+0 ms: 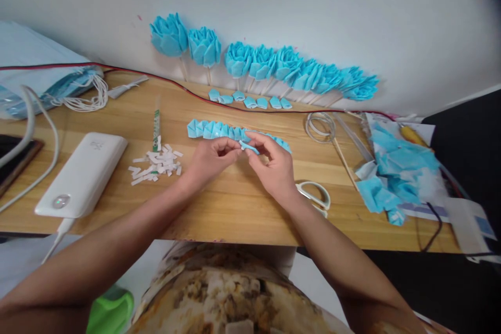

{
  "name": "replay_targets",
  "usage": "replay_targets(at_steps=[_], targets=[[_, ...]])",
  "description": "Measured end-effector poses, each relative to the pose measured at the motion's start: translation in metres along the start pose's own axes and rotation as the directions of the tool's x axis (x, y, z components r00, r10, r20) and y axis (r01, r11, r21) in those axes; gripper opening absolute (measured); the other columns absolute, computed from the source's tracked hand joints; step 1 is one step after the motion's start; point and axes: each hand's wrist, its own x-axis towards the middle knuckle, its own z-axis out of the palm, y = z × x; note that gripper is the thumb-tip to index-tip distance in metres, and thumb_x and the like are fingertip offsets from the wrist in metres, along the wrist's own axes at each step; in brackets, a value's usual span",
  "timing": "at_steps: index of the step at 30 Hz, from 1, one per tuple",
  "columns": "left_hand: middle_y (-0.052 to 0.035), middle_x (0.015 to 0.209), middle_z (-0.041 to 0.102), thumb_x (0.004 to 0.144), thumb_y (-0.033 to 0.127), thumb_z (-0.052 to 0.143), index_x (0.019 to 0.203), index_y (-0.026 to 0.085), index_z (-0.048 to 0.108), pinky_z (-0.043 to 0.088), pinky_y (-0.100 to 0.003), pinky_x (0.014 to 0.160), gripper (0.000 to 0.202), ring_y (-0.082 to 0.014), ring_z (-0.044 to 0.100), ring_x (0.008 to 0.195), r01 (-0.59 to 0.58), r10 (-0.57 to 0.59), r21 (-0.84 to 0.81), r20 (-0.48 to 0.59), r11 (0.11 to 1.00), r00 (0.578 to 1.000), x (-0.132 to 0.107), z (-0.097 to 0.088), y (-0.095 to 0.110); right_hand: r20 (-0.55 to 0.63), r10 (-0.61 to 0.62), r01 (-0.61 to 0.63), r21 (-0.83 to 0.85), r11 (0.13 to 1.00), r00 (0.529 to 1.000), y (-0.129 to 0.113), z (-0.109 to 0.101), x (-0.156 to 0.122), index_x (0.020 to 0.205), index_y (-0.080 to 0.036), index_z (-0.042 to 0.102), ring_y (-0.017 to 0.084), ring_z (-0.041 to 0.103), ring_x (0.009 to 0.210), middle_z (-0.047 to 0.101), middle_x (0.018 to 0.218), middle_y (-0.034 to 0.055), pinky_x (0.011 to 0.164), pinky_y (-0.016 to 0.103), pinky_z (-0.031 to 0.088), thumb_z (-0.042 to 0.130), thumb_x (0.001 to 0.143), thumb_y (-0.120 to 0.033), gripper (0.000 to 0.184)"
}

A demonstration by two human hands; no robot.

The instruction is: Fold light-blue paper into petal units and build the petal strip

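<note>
Both hands meet over the middle of the wooden table (242,209). My left hand (211,159) and my right hand (274,164) pinch a small folded blue paper piece (249,146) between their fingertips. Just behind them lies a row of folded blue petals (219,129) overlapping in a strip. Several finished blue paper flowers (274,62) on sticks lean against the wall at the back. A few small blue folded pieces (250,100) lie below the flowers.
White power bank (84,172) with cable at left, white paper scraps (156,163) and a green-white tape stick (156,128) beside it. Scissors (315,195) by my right wrist. Blue paper scraps (395,172) at right, a wire coil (320,126), face masks (66,88) far left.
</note>
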Motion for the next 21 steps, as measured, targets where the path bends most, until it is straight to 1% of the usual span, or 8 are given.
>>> replay_targets(at_steps=[3,7,9,14,18,21], targets=[[0.0034,0.064,0.056,0.073,0.036,0.064,0.077,0.017,0.065,0.031,-0.023,0.055,0.020,-0.0090,0.041,0.057,-0.013,0.013,0.019,0.009,1.000,1.000,-0.0007,-0.0001,0.0038,0.008,0.029,-0.029,0.021,0.999,1.000,0.0006,0.0008,-0.0002,0.116,-0.027,0.069,0.015,0.068,0.087,0.074,0.098,0.0004,0.082,0.032,0.057,0.061,0.086,-0.019,0.032],[0.0038,0.063,0.053,0.073,0.037,0.062,0.077,0.018,0.063,0.031,-0.024,0.056,0.020,-0.0094,0.040,0.057,-0.028,0.027,0.048,0.013,0.998,1.000,-0.0013,-0.0006,0.0065,0.031,0.121,-0.123,0.069,0.990,0.992,-0.0001,0.0008,0.0007,0.115,-0.028,0.069,0.015,0.068,0.085,0.074,0.096,0.0004,0.081,0.032,0.056,0.062,0.084,-0.021,0.032],[0.0033,0.063,0.053,0.073,0.038,0.062,0.076,0.018,0.063,0.032,-0.025,0.057,0.020,-0.0100,0.041,0.058,-0.038,0.037,0.062,0.018,0.997,0.999,-0.0009,-0.0008,0.0053,0.047,0.163,-0.168,0.110,0.980,0.985,-0.0003,0.0004,0.0017,0.115,-0.028,0.069,0.015,0.067,0.084,0.073,0.094,0.0001,0.080,0.032,0.055,0.063,0.084,-0.022,0.032],[0.0030,0.063,0.053,0.074,0.039,0.062,0.075,0.018,0.063,0.033,-0.025,0.058,0.022,-0.0107,0.044,0.059,-0.050,0.048,0.066,0.027,0.997,0.998,0.0010,-0.0011,-0.0005,0.098,0.240,-0.257,0.224,0.940,0.966,0.0012,-0.0006,0.0042,0.115,-0.025,0.068,0.013,0.063,0.078,0.071,0.089,-0.0003,0.074,0.030,0.053,0.063,0.083,-0.026,0.032],[0.0031,0.064,0.055,0.074,0.037,0.063,0.075,0.017,0.065,0.034,-0.024,0.058,0.020,-0.0101,0.045,0.060,-0.056,0.055,0.061,0.024,0.997,0.998,0.0014,-0.0021,-0.0015,0.125,0.285,-0.310,0.299,0.903,0.950,0.0025,-0.0011,0.0047,0.115,-0.025,0.067,0.013,0.062,0.079,0.070,0.091,0.0000,0.075,0.030,0.052,0.065,0.082,-0.028,0.033],[0.0034,0.063,0.054,0.074,0.037,0.063,0.075,0.017,0.065,0.034,-0.024,0.058,0.020,-0.0101,0.044,0.059,-0.049,0.048,0.068,0.014,0.997,0.999,0.0007,-0.0027,0.0001,0.122,0.317,-0.340,0.346,0.875,0.941,0.0028,-0.0013,0.0047,0.113,-0.026,0.068,0.014,0.062,0.081,0.070,0.091,0.0000,0.076,0.030,0.053,0.067,0.081,-0.030,0.032]])
